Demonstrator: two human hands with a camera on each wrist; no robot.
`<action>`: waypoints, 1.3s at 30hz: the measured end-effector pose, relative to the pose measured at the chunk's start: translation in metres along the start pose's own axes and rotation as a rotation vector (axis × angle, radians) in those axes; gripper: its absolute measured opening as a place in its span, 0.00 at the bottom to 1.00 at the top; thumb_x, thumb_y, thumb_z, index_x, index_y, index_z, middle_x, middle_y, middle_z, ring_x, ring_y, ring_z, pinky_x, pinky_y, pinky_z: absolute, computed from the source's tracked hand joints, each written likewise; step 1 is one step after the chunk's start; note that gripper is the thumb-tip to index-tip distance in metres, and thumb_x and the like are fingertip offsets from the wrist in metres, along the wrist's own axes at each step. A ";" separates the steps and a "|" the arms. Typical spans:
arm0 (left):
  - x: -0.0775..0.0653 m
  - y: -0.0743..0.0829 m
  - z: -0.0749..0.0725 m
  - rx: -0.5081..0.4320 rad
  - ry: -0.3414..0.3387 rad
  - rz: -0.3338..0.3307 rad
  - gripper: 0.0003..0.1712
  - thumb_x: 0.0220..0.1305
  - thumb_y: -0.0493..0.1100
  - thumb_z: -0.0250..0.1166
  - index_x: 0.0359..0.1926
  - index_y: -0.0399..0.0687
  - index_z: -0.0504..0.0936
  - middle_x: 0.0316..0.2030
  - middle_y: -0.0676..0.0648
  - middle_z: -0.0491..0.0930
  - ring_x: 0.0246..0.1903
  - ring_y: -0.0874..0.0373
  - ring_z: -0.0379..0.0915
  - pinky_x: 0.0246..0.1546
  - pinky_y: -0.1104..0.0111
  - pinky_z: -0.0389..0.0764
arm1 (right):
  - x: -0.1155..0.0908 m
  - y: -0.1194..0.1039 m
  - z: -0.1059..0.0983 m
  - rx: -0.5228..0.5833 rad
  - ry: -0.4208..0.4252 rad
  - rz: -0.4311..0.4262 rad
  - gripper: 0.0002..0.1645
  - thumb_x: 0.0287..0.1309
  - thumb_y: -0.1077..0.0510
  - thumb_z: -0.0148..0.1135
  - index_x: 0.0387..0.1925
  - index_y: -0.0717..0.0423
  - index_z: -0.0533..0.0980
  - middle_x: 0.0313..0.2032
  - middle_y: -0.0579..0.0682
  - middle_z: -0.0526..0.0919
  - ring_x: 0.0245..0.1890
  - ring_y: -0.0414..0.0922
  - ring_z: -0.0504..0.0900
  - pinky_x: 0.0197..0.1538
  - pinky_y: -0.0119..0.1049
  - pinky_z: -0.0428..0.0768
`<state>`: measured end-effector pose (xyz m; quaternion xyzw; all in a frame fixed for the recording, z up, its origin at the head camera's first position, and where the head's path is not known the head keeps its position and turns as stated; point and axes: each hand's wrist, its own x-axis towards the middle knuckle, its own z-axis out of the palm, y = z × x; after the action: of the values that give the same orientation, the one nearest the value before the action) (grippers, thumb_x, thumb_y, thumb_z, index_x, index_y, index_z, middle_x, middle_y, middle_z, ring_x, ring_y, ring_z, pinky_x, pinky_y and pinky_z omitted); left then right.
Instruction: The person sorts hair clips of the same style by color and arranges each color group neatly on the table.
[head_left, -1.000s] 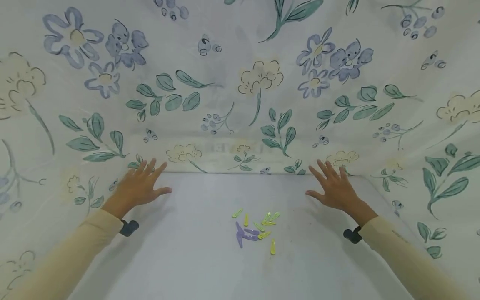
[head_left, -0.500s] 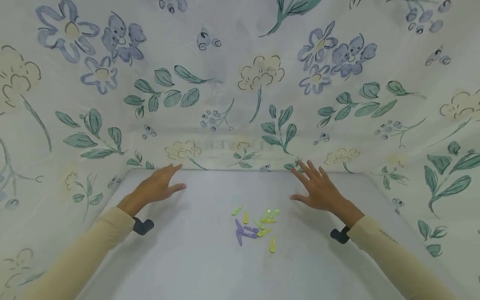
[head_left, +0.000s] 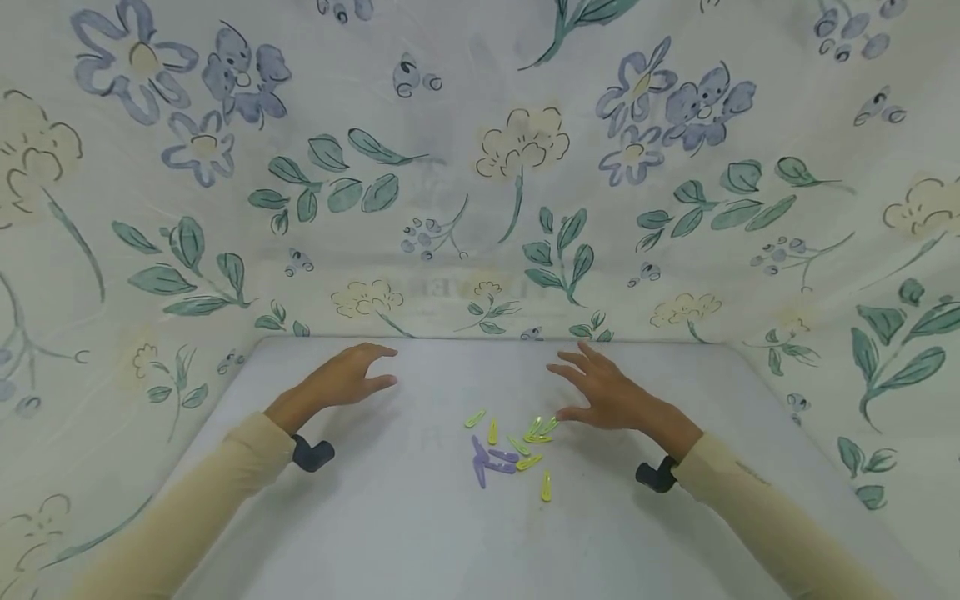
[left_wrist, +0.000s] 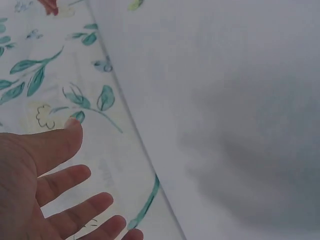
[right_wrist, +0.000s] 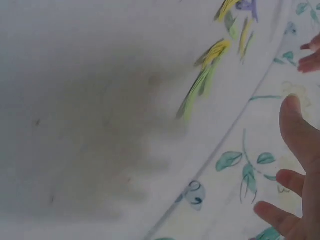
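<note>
Several snap hair clips lie loosely grouped on the white table (head_left: 405,517), in the middle of the head view. The purple hair clips (head_left: 501,467) sit at the group's left, two of them crossing. Yellow hair clips (head_left: 546,487) and light green hair clips (head_left: 475,418) are spread around them. To the left, my left hand (head_left: 341,379) hovers over the table with fingers extended and holds nothing. My right hand (head_left: 607,387), fingers spread, is just right of the green clips and nearer to the group; it holds nothing either. In the right wrist view the clips (right_wrist: 216,52) are blurred.
A floral cloth (head_left: 450,167) rises behind the table and along both sides. The table's far edge (head_left: 450,339) runs just behind the hands. A dark wrist camera (head_left: 312,452) is strapped below the left hand, another dark camera (head_left: 656,475) below the right.
Both hands have moved inward from the table's sides toward the clips, the right one also slightly nearer to me. The fingers of the left hand have drawn closer together. The clips lie as before.
</note>
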<state>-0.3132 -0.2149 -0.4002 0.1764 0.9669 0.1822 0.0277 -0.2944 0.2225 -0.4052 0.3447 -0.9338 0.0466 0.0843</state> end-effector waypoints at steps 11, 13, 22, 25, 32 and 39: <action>0.008 0.026 0.016 -0.036 -0.034 0.034 0.32 0.67 0.51 0.66 0.68 0.46 0.72 0.67 0.39 0.72 0.70 0.40 0.64 0.67 0.46 0.67 | 0.002 -0.019 0.009 0.134 0.006 -0.083 0.37 0.54 0.45 0.74 0.64 0.50 0.73 0.58 0.51 0.79 0.58 0.49 0.77 0.60 0.45 0.79; 0.010 0.030 0.020 -0.044 -0.041 0.042 0.31 0.67 0.51 0.66 0.67 0.47 0.73 0.66 0.40 0.73 0.69 0.41 0.65 0.66 0.46 0.68 | 0.003 -0.021 0.011 0.160 -0.017 -0.095 0.35 0.55 0.47 0.74 0.63 0.50 0.75 0.56 0.50 0.81 0.57 0.48 0.78 0.59 0.45 0.79; 0.016 0.046 0.033 -0.092 -0.091 0.073 0.30 0.67 0.51 0.66 0.66 0.46 0.74 0.63 0.39 0.76 0.64 0.44 0.70 0.64 0.49 0.72 | 0.009 -0.033 0.018 0.244 -0.121 -0.078 0.30 0.59 0.49 0.71 0.61 0.54 0.77 0.54 0.52 0.83 0.54 0.49 0.80 0.57 0.46 0.80; 0.019 0.050 0.036 -0.093 -0.107 0.068 0.29 0.67 0.52 0.66 0.66 0.47 0.75 0.63 0.41 0.76 0.66 0.45 0.69 0.65 0.49 0.70 | 0.011 -0.036 0.021 0.254 -0.129 -0.097 0.29 0.59 0.49 0.70 0.60 0.55 0.77 0.54 0.52 0.83 0.54 0.48 0.80 0.57 0.45 0.80; 0.027 0.059 0.047 -0.098 -0.120 0.128 0.27 0.69 0.52 0.64 0.64 0.46 0.76 0.63 0.42 0.76 0.66 0.45 0.68 0.67 0.50 0.69 | 0.015 -0.042 0.028 0.277 -0.169 -0.096 0.28 0.60 0.50 0.70 0.60 0.54 0.78 0.54 0.50 0.83 0.56 0.47 0.79 0.59 0.45 0.79; 0.023 0.065 0.057 -0.132 -0.142 0.105 0.25 0.68 0.50 0.65 0.62 0.46 0.78 0.58 0.42 0.79 0.61 0.47 0.73 0.63 0.52 0.73 | 0.022 -0.051 0.033 0.286 -0.201 -0.114 0.25 0.61 0.52 0.69 0.59 0.52 0.79 0.54 0.48 0.83 0.55 0.47 0.79 0.59 0.45 0.79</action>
<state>-0.3068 -0.1308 -0.4297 0.2370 0.9378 0.2340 0.0979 -0.2818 0.1653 -0.4324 0.4084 -0.9003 0.1394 -0.0566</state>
